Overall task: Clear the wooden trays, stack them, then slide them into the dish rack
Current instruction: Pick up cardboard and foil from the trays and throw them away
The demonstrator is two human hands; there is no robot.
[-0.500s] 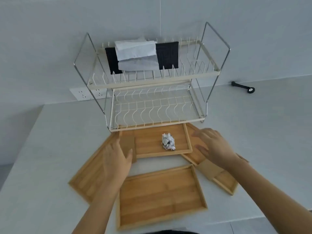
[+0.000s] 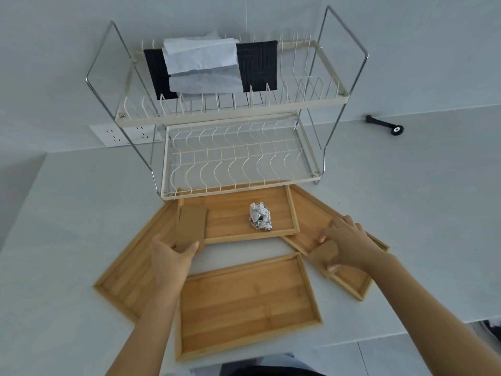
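Note:
Several wooden trays lie on the white counter in front of a two-tier dish rack point(image 2: 238, 158). The far tray point(image 2: 233, 215) carries a crumpled foil ball point(image 2: 259, 215). The left tray point(image 2: 127, 270) and right tray point(image 2: 349, 278) lie angled, and the near tray point(image 2: 244, 302) holds nothing. My left hand point(image 2: 170, 256) pinches the lower end of a brown cardboard piece point(image 2: 189, 229) lying across the left and far trays. My right hand point(image 2: 344, 240) rests over a second brown cardboard piece point(image 2: 324, 253) on the right tray, fingers curled around it.
On the rack's upper tier rest a black mat point(image 2: 257, 66) and white paper towels point(image 2: 200, 66). A wall socket point(image 2: 122, 134) sits behind the rack on the left. A black tool point(image 2: 385, 124) lies at the back right. The counter's front edge runs just below the near tray.
My left hand has closed its thumb and fingers onto the left cardboard piece. My right hand has dropped onto the right cardboard piece and curled around it.

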